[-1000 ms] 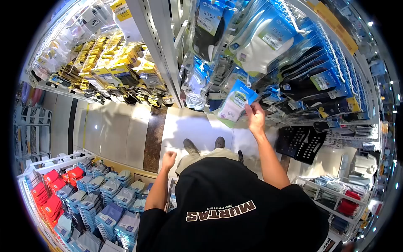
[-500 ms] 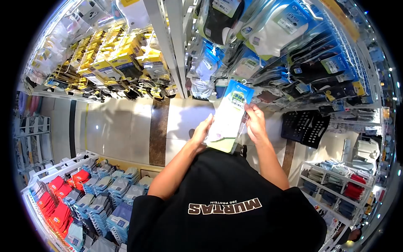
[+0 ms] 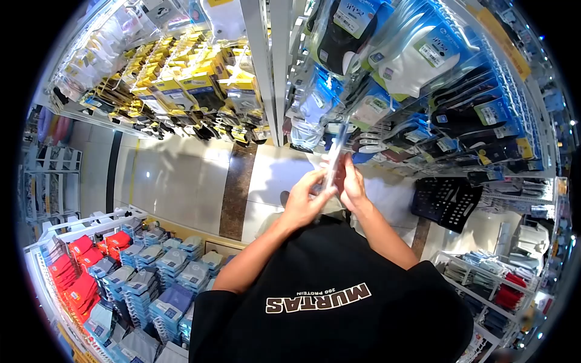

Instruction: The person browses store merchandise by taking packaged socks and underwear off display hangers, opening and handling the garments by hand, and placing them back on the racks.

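Observation:
A packet of white socks (image 3: pixel 335 155) in clear wrapping is held upright in front of my chest, turned almost edge-on and slightly blurred. My left hand (image 3: pixel 307 198) grips its lower left side, the thumb pressed across the edge. Against its right face lies my right hand (image 3: pixel 351 184), fingers bent around it and partly hidden. Just beyond the packet hang more packaged socks on hooks, among them white socks (image 3: pixel 417 60) and dark socks (image 3: pixel 342 39) with blue cards.
Yellow-carded sock packs (image 3: pixel 193 81) fill the rack at left, past a white upright post (image 3: pixel 275 72). A black basket (image 3: pixel 446 202) stands on the floor at right. Bins of grey-blue packs (image 3: pixel 145 284) and red packs (image 3: pixel 82 290) are at lower left.
The sock packet has been turned from facing me to nearly edge-on. Both hands have come closer together around it, and the view has shifted slightly.

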### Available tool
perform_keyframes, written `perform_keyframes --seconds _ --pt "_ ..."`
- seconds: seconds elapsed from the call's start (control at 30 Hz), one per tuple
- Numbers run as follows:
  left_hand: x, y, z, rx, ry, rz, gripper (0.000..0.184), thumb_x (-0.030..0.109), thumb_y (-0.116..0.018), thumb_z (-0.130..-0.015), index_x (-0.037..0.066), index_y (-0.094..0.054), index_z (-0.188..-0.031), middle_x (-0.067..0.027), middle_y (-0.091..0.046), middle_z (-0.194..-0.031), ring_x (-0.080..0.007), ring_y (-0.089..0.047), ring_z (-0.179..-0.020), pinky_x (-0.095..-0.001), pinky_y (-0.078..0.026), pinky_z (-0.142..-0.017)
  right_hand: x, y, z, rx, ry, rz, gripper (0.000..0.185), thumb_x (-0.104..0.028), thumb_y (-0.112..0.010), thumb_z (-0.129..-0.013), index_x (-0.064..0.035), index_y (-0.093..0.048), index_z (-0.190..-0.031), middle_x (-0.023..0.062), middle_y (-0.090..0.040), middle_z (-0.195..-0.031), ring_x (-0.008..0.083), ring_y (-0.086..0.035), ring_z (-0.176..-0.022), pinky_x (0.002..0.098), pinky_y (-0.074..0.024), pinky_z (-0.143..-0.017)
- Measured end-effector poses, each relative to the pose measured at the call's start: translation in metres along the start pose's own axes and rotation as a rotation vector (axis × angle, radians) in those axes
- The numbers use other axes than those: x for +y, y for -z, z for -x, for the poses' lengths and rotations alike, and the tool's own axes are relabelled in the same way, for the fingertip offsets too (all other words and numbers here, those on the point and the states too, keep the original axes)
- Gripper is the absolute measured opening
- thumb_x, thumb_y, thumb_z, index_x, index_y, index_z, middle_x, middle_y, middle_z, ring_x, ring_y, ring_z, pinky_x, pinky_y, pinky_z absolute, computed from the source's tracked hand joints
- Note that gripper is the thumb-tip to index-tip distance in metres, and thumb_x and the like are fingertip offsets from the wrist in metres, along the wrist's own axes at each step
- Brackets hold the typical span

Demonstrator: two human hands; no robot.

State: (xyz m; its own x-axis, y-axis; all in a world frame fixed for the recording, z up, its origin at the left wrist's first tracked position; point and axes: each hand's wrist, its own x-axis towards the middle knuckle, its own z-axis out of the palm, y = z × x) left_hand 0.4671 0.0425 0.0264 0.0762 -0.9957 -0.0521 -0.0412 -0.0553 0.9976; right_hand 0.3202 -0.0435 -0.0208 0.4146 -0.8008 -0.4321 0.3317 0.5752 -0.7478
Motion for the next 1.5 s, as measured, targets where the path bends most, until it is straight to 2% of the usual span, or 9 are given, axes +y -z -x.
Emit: perform_keyframes --seconds 0.13,0.37,0.53,0.63,0.73,1.0,1.13,1.37,1.5 --pt "0.018 -0.005 0.006 -0.004 -0.326 -0.334 0.041 0.017 -0.071 -0.083 0.004 -0.06 -0.121 -0.0136 -0.055 -0.129 -0.0327 -0.052 -0.118 -0.0409 -0.039 -0.101 -0.006 -0.017 0.001 -0.385 -0.173 -0.414 0.073 -0.054 -0.041 -0.096 -0.0029 -0.028 -0.146 0.0225 -0.045 -0.138 0.038 -0.048 -0.124 0.0515 -0.0433 -0.102" --pt "0.014 -0.01 -0.007 -0.046 -0.331 -0.2 0.03 0.014 -0.074 -0.08 0.003 -0.064 -0.106 -0.0121 -0.06 -0.116 -0.0302 -0.056 -0.11 -0.0379 -0.043 -0.095 -0.002 0.015 0.001 -0.343 -0.166 -0.37 0.072 -0.049 -0.051 -0.093 0.0 -0.031 -0.142 0.0198 -0.055 -0.125 0.0319 -0.056 -0.113 0.0453 -0.0468 -0.099" --pt "-0.012 -0.02 -0.012 -0.146 -0.011 0.021 0.027 0.018 -0.069 -0.09 0.001 -0.063 -0.109 -0.0068 -0.066 -0.09 -0.0135 -0.061 -0.082 -0.029 -0.049 -0.076 -0.012 0.022 0.015 0.308 0.168 -0.048 0.021 -0.022 -0.06 -0.097 -0.0031 -0.061 -0.104 0.0045 -0.062 -0.089 0.0144 -0.058 -0.078 0.0279 -0.0495 -0.071" --pt "-0.021 -0.019 -0.008 -0.136 0.117 -0.02 0.026 0.019 -0.068 -0.091 0.0 -0.063 -0.108 -0.0066 -0.066 -0.089 -0.0129 -0.06 -0.081 -0.0278 -0.049 -0.073 -0.04 0.04 0.01 0.631 0.434 0.213 0.022 -0.024 -0.071 -0.09 -0.0049 -0.06 -0.091 0.0006 -0.062 -0.082 0.0088 -0.055 -0.072 0.0239 -0.045 -0.066" --pt "-0.024 -0.013 -0.004 -0.161 0.144 -0.069 0.026 0.022 -0.067 -0.091 0.0 -0.064 -0.105 -0.0087 -0.067 -0.093 -0.0151 -0.062 -0.079 -0.0295 -0.05 -0.07 -0.061 0.089 -0.005 0.666 0.61 0.443 0.026 -0.023 -0.074 -0.087 -0.0038 -0.058 -0.093 -0.0001 -0.06 -0.08 0.0061 -0.05 -0.07 0.0237 -0.041 -0.063" --pt "-0.026 -0.005 -0.003 -0.181 0.178 -0.119 0.03 0.024 -0.066 -0.091 -0.001 -0.064 -0.107 -0.0107 -0.068 -0.094 -0.017 -0.063 -0.078 -0.031 -0.05 -0.069 -0.102 0.084 -0.044 0.835 0.693 0.821 0.032 -0.031 -0.076 -0.084 -0.0034 -0.061 -0.087 -0.0026 -0.053 -0.07 0.0068 -0.042 -0.063 0.0248 -0.0357 -0.057" --pt "-0.032 0.0 0.002 -0.144 0.209 -0.13 0.031 0.025 -0.066 -0.091 -0.001 -0.064 -0.107 -0.0108 -0.068 -0.087 -0.0165 -0.063 -0.075 -0.0315 -0.051 -0.068 -0.102 0.098 -0.073 0.675 0.561 0.742 0.031 -0.031 -0.072 -0.087 -0.0023 -0.061 -0.087 -0.0016 -0.056 -0.072 0.0072 -0.045 -0.064 0.0255 -0.0383 -0.059" --pt "-0.036 0.005 0.002 -0.104 0.219 -0.134 0.031 0.027 -0.066 -0.09 0.0 -0.065 -0.106 -0.0113 -0.068 -0.084 -0.0165 -0.063 -0.072 -0.0317 -0.051 -0.068 -0.089 0.101 -0.077 0.805 0.916 0.76 0.042 -0.03 -0.074 -0.084 0.0015 -0.06 -0.109 0.0069 -0.063 -0.092 0.0159 -0.059 -0.082 0.0291 -0.0484 -0.076" --pt "-0.043 0.007 0.003 -0.099 0.265 -0.124 0.031 0.027 -0.066 -0.09 0.0 -0.065 -0.106 -0.0111 -0.069 -0.085 -0.0164 -0.063 -0.072 -0.0316 -0.051 -0.068 -0.139 0.05 -0.038 0.617 0.992 0.631 0.034 -0.015 -0.07 -0.089 0.0007 -0.055 -0.116 0.0068 -0.06 -0.101 0.0121 -0.057 -0.094 0.0268 -0.0473 -0.086"
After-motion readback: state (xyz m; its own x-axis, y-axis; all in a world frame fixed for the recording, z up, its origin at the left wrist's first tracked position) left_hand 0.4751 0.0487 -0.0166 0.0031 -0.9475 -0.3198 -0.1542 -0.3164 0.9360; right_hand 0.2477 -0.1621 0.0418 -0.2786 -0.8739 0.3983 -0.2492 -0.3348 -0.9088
